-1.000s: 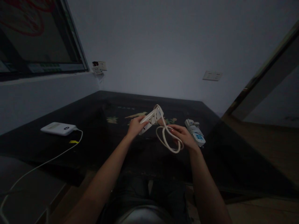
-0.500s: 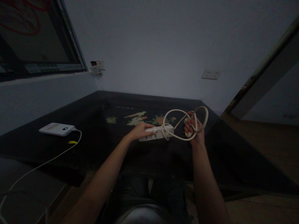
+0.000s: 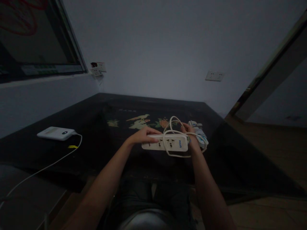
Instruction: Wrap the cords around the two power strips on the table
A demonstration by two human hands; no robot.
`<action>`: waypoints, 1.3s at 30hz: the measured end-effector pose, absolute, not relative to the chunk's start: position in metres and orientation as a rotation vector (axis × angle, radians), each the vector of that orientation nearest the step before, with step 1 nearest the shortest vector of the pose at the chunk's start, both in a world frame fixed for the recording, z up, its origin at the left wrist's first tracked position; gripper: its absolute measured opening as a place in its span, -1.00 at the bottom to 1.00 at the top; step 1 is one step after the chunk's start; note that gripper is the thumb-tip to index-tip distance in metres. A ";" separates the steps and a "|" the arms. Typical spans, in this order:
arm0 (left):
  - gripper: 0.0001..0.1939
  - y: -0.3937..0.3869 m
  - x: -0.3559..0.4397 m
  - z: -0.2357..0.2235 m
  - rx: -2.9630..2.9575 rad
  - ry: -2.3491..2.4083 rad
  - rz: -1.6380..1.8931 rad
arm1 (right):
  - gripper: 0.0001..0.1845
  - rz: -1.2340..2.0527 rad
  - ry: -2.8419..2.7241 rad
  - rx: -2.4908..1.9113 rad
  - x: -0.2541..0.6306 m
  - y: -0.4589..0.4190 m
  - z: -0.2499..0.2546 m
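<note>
My left hand [image 3: 145,134] is closed on the left end of a white power strip [image 3: 177,145], thumb on its socket face. The strip is held above the dark table, sockets facing me. Its white cord [image 3: 173,155] loops loosely around the strip and over my right wrist. My right hand [image 3: 189,129] is at the strip's right end, fingers curled on the cord; the fingertips are partly hidden. Just beyond that hand lies a white and blue object wrapped in cord [image 3: 201,137], whose kind I cannot make out.
At the left of the table [image 3: 115,153] lies a white power bank [image 3: 56,133] with a cable [image 3: 48,166] running off the near edge. A yellow strip [image 3: 72,146] is beside it. Wall sockets [image 3: 215,76] are on the back wall, and a window [image 3: 40,38] is at upper left.
My right hand has moved left and inward to the strip's end, uncovering the white and blue object. The strip has turned its socket face toward me, and the cord loops have dropped lower.
</note>
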State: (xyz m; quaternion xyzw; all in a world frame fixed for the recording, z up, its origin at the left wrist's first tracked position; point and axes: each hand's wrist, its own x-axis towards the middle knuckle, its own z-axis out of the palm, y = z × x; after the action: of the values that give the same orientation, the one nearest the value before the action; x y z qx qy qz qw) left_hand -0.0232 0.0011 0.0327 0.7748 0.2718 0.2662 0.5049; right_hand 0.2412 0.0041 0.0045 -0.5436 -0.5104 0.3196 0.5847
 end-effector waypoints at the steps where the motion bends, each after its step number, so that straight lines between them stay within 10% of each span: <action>1: -0.55 0.002 -0.023 0.032 1.824 0.666 0.688 | -0.67 0.775 -1.213 -1.265 0.240 0.004 0.004; 14: -0.45 0.027 -0.022 0.020 1.377 0.896 1.420 | -0.65 1.072 -1.319 -1.257 0.223 0.001 -0.009; 39: -0.68 0.045 -0.032 -0.001 1.635 1.372 1.454 | -0.23 1.543 -1.800 -1.006 0.248 -0.039 0.035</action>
State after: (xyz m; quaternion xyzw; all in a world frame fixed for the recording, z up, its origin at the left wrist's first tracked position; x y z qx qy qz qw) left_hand -0.0317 0.0448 -0.0012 0.6084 0.5107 0.5413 0.2759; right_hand 0.2483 -0.0385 0.0351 -0.3751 -0.6712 0.5752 0.2792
